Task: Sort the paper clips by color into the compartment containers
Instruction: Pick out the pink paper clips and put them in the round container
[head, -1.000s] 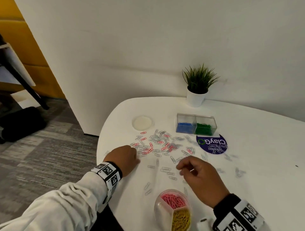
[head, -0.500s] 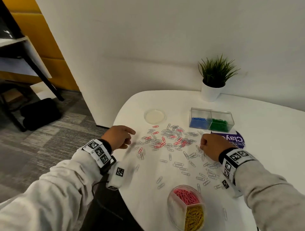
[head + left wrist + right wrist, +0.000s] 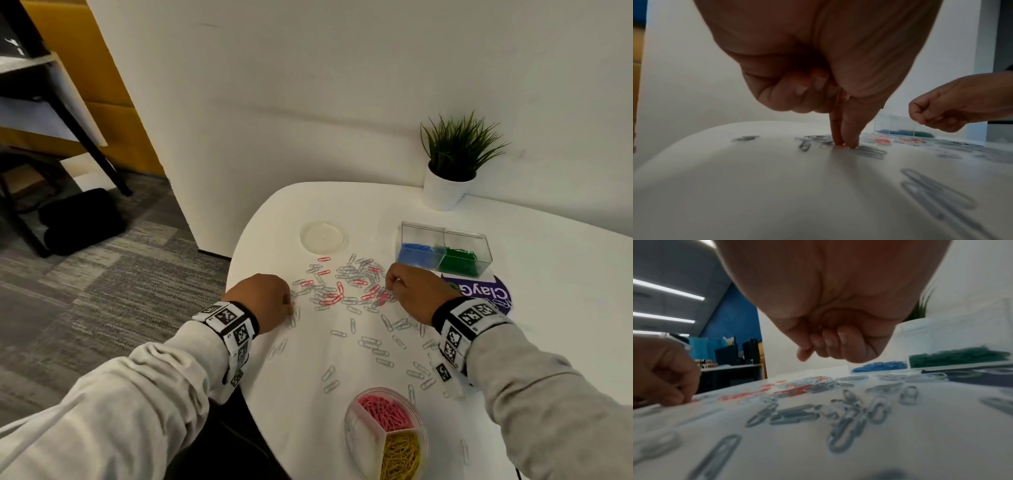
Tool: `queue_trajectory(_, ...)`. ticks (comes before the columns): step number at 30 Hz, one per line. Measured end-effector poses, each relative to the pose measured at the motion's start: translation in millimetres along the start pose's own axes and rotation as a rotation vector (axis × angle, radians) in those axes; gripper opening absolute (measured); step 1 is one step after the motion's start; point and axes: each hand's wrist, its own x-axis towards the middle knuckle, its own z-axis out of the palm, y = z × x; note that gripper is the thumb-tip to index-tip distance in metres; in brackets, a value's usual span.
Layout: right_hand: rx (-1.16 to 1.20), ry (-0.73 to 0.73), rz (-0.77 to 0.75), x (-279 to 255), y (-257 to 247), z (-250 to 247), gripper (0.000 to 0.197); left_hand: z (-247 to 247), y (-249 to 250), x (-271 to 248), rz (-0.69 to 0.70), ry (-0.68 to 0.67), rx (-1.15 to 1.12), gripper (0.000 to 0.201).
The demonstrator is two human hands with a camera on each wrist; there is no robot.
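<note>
A person sits at a white desk [image 3: 548, 274] with a rounded left corner, both hands down among scattered paper clips. Most loose clips are silver [image 3: 371, 342], spread from the middle of the desk toward its near edge; red clips [image 3: 330, 300] are mixed into the denser pile in the middle.

The left hand [image 3: 265, 301] is near the desk's left edge. In the left wrist view its thumb and forefinger [image 3: 851, 129] point straight down and pinch together on the desk surface at a small red clip [image 3: 840, 146], with the other fingers curled into the palm. The right hand [image 3: 411, 293] is clenched at the right side of the pile, just above the desk; whether it holds any clips I cannot tell.

Toward the far edge stands a clear rectangular box [image 3: 445, 248] with blue clips in its left half and green clips in its right. At the near edge sits a round divided tub [image 3: 385, 433] holding pink and yellow clips, with one section seemingly empty.

The clips are likely very light, stiff wire, thin and flat against the smooth top, so they should slide rather than lift. The best hold is probably a fingertip pinch across the narrow sides, or a nail under one rounded end.
</note>
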Motion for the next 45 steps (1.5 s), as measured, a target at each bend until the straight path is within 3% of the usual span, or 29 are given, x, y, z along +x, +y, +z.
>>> queue_trajectory(8, -0.119, 0.016, 0.086, 9, 21, 1, 0.005, 0, -10, 4, -0.038, -0.042, -0.190, 0.005)
queue_trajectory(13, -0.137, 0.046, 0.024, 10, 28, -4, 0.006, -13, -15, 9, -0.041, -0.023, -0.258, 0.018)
queue_trajectory(19, -0.226, -0.032, 0.027, 16, 8, 1, 0.032, -13, -12, 5, 0.022, -0.016, -0.066, 0.016)
queue_trajectory(29, -0.196, -0.089, 0.024, 14, 19, 2, 0.012, -3, -13, 6, 0.116, -0.039, 0.094, 0.016)
queue_trajectory(33, -0.187, -0.140, 0.033, 18, 22, 4, 0.013, -14, -16, 16, 0.047, -0.056, -0.103, 0.021)
queue_trajectory(36, -0.100, -0.074, 0.022, 17, 26, -3, 0.018, -21, -7, 19, -0.149, -0.033, -0.748, 0.028)
queue_trajectory(39, -0.113, -0.040, -0.042, 14, 30, -9, 0.016, -21, 7, 19, -0.203, -0.131, -1.040, 0.031)
queue_trajectory(42, -0.243, -0.098, -0.105, 11, 31, -5, 0.021, -22, 23, 20, -0.156, -0.177, -1.079, 0.023)
queue_trajectory(45, -0.345, -0.088, -0.161, 11, 30, -1, 0.023, -21, 33, 25, -0.068, -0.156, -0.813, 0.022)
